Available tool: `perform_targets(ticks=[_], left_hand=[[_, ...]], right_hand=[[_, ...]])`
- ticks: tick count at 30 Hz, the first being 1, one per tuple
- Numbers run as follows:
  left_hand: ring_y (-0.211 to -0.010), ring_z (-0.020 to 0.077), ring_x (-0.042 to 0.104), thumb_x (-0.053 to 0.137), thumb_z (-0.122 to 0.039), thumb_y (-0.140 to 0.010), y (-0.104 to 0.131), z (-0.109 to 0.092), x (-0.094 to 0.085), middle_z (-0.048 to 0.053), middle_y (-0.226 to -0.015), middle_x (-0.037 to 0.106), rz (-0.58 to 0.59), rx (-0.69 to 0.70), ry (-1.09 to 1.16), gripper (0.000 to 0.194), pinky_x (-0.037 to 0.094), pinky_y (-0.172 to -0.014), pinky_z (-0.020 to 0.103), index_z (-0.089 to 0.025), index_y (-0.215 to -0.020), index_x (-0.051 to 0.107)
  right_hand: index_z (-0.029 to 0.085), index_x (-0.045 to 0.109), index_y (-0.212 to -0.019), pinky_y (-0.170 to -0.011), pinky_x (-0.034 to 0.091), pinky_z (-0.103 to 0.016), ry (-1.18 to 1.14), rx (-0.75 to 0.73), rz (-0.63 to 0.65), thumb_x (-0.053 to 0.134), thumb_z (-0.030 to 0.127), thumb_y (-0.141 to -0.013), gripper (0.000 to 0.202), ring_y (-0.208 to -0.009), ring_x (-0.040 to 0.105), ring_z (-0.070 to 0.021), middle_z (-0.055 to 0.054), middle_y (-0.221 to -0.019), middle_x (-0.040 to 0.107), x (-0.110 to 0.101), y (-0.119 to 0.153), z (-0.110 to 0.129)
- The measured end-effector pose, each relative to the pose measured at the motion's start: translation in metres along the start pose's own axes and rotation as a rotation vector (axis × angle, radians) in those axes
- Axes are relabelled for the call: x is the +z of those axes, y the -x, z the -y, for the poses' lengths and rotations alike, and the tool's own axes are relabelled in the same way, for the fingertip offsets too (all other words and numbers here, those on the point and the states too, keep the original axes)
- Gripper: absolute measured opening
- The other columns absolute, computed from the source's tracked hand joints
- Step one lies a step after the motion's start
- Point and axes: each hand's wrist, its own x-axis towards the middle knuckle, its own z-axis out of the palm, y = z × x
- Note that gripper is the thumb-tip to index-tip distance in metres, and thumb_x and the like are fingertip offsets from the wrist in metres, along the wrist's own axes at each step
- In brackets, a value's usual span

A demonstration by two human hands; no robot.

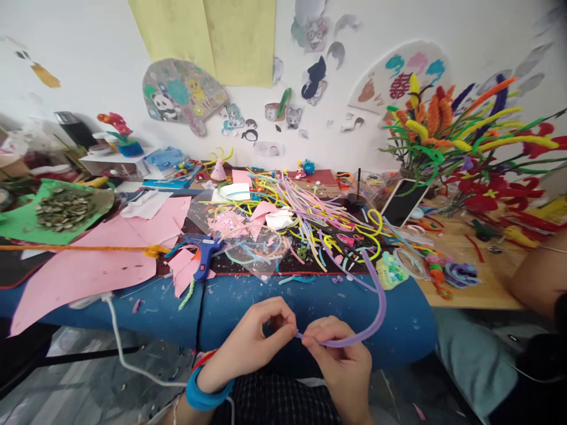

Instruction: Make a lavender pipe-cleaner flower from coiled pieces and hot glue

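Nearest the camera, the left hand (261, 335) and right hand (342, 359) pinch a purple pipe cleaner (381, 304) at its near part, its free length curving right and far toward the strand pile (316, 203), where a tug could snag it.

Panda panel (181, 97) on white wall (110, 59), red flower (116, 123) in blue pot (130, 149), tilted phone (403, 202).

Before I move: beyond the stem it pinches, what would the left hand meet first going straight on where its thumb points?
Most likely the right hand, which pinches the same purple fuzzy stem close by. The gap looks narrow, though one view leaves depth unclear.
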Motion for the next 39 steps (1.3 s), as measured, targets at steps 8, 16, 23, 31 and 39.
perform_targets(ticks=[8, 16, 23, 31, 39], left_hand=[[-0.067, 0.0127, 0.05, 0.056, -0.003, -0.078, -0.003, -0.023, -0.025, -0.001, -0.077, 0.058, 0.395, 0.203, -0.384, 0.015, 0.038, -0.064, 0.024, -0.017, -0.078, 0.06], [-0.068, 0.0128, 0.052, 0.065, -0.027, -0.088, -0.008, 0.0, -0.02, 0.002, -0.077, 0.06, 0.259, 0.038, 0.191, 0.017, 0.041, -0.064, 0.024, -0.014, -0.078, 0.067], [-0.053, 0.0069, 0.046, 0.077, -0.043, -0.08, 0.002, 0.027, 0.01, 0.001, -0.074, 0.057, 0.059, -0.038, 0.573, 0.031, 0.037, -0.05, 0.02, -0.013, -0.079, 0.072], [-0.061, 0.0093, 0.054, 0.073, -0.025, -0.086, 0.005, 0.033, 0.022, 0.003, -0.078, 0.062, -0.151, 0.236, 0.519, 0.008, 0.045, -0.053, 0.019, -0.018, -0.086, 0.077], [-0.072, 0.0135, 0.064, 0.065, -0.023, -0.093, -0.002, 0.037, 0.005, 0.005, -0.08, 0.069, -0.158, 0.632, 0.046, 0.01, 0.052, -0.069, 0.024, -0.019, -0.088, 0.073]], right_hand=[[0.028, 0.068, -0.079, -0.076, 0.055, -0.038, 0.234, -0.167, 0.266, 0.08, 0.012, -0.076, 0.02, -0.08, 0.069, -0.0219, 0.003, -0.068, 0.076, -0.012, -0.01, 0.009], [0.028, 0.062, -0.078, -0.085, 0.048, -0.041, 0.137, -0.187, 0.049, 0.078, 0.025, -0.082, 0.017, -0.083, 0.059, -0.0204, 0.005, -0.066, 0.076, -0.012, -0.006, -0.01], [0.028, 0.06, -0.079, -0.085, 0.046, -0.04, 0.151, -0.215, -0.094, 0.078, 0.02, -0.082, 0.02, -0.084, 0.056, -0.0195, 0.006, -0.068, 0.076, -0.002, 0.004, -0.019], [0.027, 0.064, -0.075, -0.083, 0.046, -0.044, 0.136, -0.188, -0.197, 0.081, 0.019, -0.077, 0.019, -0.079, 0.058, -0.0218, 0.003, -0.06, 0.072, 0.003, 0.008, -0.019], [0.024, 0.067, -0.071, -0.082, 0.049, -0.035, -0.086, 0.172, -0.166, 0.084, 0.019, -0.071, 0.018, -0.086, 0.06, -0.0195, 0.001, -0.07, 0.067, -0.003, 0.014, -0.021]])
